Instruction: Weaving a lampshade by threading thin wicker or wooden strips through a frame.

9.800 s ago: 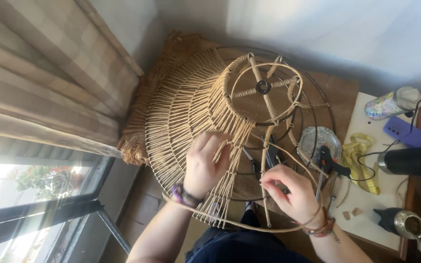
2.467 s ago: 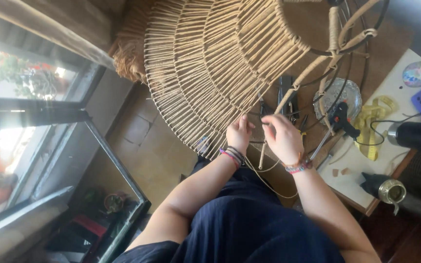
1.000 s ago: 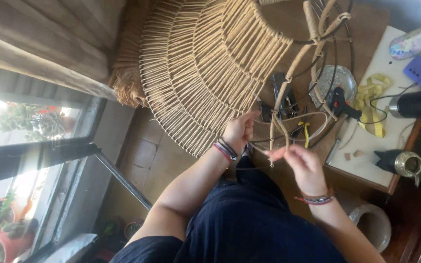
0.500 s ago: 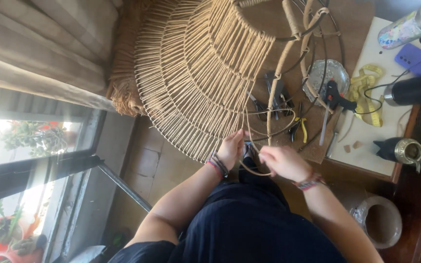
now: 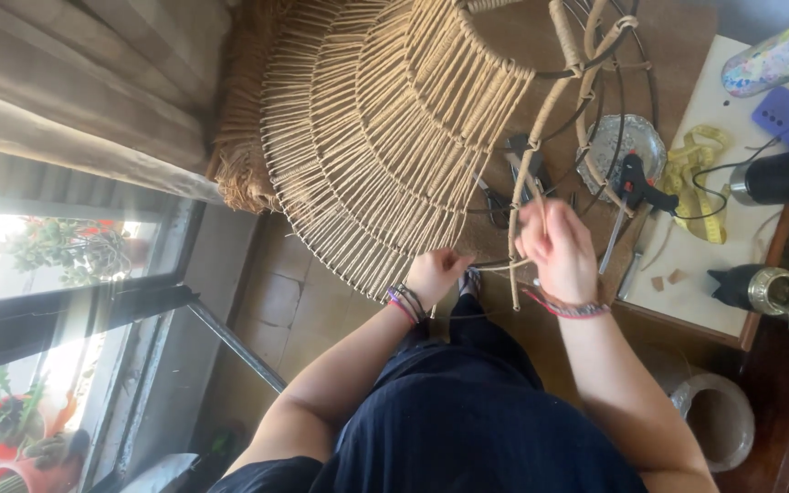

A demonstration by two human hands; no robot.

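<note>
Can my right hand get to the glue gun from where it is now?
Probably yes. The right hand is up by the wire frame, and the glue gun lies just beyond on the floor, with only thin frame wires between.

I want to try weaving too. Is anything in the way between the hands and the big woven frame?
Nothing visible is. The left hand rests at the edge of the woven frame, and the right hand grips a strand by a wrapped rib. Tools lie behind the frame.
</note>
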